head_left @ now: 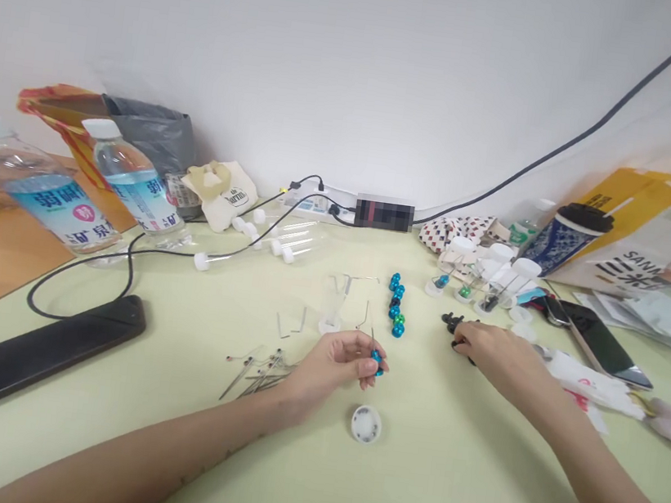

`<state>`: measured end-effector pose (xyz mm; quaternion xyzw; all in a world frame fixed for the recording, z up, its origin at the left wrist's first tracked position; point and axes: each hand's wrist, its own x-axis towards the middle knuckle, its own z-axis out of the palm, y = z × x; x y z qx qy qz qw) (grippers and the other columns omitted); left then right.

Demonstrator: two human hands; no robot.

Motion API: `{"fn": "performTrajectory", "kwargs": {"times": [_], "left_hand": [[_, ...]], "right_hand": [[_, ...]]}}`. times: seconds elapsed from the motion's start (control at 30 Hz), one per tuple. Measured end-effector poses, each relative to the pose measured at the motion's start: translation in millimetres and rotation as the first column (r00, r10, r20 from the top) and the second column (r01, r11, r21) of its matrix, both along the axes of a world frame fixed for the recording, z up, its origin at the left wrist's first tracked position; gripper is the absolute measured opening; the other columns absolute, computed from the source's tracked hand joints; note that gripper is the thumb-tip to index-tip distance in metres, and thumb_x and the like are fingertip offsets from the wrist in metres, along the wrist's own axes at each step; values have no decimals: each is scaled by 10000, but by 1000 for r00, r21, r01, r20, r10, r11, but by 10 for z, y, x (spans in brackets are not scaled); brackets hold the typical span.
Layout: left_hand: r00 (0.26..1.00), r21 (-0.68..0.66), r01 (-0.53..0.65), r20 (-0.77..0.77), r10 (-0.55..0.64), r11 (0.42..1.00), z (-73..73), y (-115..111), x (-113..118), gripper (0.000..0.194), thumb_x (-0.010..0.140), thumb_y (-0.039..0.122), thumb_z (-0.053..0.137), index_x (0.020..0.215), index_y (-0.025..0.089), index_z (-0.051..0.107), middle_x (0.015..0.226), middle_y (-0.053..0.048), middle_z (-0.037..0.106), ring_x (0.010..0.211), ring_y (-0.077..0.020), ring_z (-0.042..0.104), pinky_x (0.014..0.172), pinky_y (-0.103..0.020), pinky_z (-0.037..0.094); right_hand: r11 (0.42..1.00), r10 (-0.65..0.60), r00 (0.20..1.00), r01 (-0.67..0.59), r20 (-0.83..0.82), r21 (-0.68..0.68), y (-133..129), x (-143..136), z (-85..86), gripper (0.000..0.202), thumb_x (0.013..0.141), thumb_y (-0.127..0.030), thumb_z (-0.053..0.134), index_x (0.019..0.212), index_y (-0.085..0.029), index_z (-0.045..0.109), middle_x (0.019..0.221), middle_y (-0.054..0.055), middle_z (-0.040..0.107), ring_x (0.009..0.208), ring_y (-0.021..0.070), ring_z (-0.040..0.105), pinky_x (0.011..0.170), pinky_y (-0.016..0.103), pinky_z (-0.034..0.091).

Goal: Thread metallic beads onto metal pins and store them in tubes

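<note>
My left hand [341,361] is closed in a pinch around a small shiny blue metal part [377,359], from which a thin metal rod points up. Below it sits a round white cap [365,425] with tiny dark bits inside. Farther right, my right hand [487,343] has its fingers down at several small black parts [453,322]; whether it grips one is hidden. Between the hands and the wall, a row of shiny blue parts [395,310], one of them green, lies on the table. Several thin metal rods [261,374] are scattered beside my left wrist.
Clear tubes with white caps [291,241] lie at the back. Upright capped tubes [496,277] hold coloured parts at right. Two water bottles [145,197] and a black power bank [43,353] are left; a phone [601,344] and a cup [563,240] are right.
</note>
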<state>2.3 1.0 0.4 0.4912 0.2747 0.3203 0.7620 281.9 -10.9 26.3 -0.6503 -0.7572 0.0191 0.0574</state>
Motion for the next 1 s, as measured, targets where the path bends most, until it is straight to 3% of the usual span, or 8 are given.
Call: {"fn": "performTrajectory", "kwargs": {"times": [0.4,0.47,0.57,0.67,0.73,0.8,0.9,1.0], "left_hand": [[991,-120,23,133,-7,993,22,-8,-14,170,839,270,646,929,126,657,895,-87,640,736,-128,561,738,-263,435],[991,-138,25,134,-6,990,5,5,-20,177,840,271,646,939,124,659,878,-82,637,703,-111,548,699,-244,424],[993,-153,16,122,3,988,-11,27,-29,183,813,275,681,920,127,663,836,-61,633,646,-84,522,633,-218,398],[994,-166,8,105,10,986,-5,34,-31,195,747,255,747,870,134,658,784,-37,633,624,-81,531,620,-216,402],[995,-157,12,103,4,987,4,30,-31,210,725,242,763,865,136,649,800,-41,648,638,-91,560,635,-226,422],[995,-143,16,99,-2,990,11,24,-31,211,725,231,761,873,137,644,837,-52,667,666,-105,593,664,-239,445],[997,-126,15,74,-6,992,20,15,-34,196,722,208,759,871,139,652,881,-60,688,695,-119,628,710,-257,474],[999,-105,21,51,-15,994,27,11,-31,186,705,185,765,865,143,679,910,-56,695,714,-128,642,743,-275,493]], "right_hand": [[961,171,924,-233,-343,-149,-60,-298,38,150,885,-240,507,765,-217,593,795,0,667,670,142,608,589,257,444],[967,131,828,-227,-546,-112,-97,-381,42,188,914,-301,494,759,-200,530,863,36,672,704,146,615,605,274,473],[957,64,491,-276,-869,-86,-190,-538,13,254,931,-336,484,729,-200,414,943,94,663,716,139,632,546,249,492],[956,-40,330,-262,-943,-132,-262,-664,-76,254,927,-358,501,747,-201,415,762,38,635,478,77,507,375,183,369],[964,-54,371,-221,-927,-145,-275,-714,-154,216,906,-359,539,782,-191,483,605,-25,553,417,69,440,350,176,328],[975,33,505,-205,-862,-83,-274,-745,-223,205,913,-341,522,795,-181,568,592,-22,532,416,74,437,378,193,368],[973,204,694,-223,-690,63,-293,-791,-271,271,946,-296,420,874,-196,661,781,51,612,502,103,525,453,227,454],[975,221,775,-186,-592,121,-351,-845,-268,261,939,-272,401,1017,-240,648,912,61,634,691,153,624,567,249,520]]}}
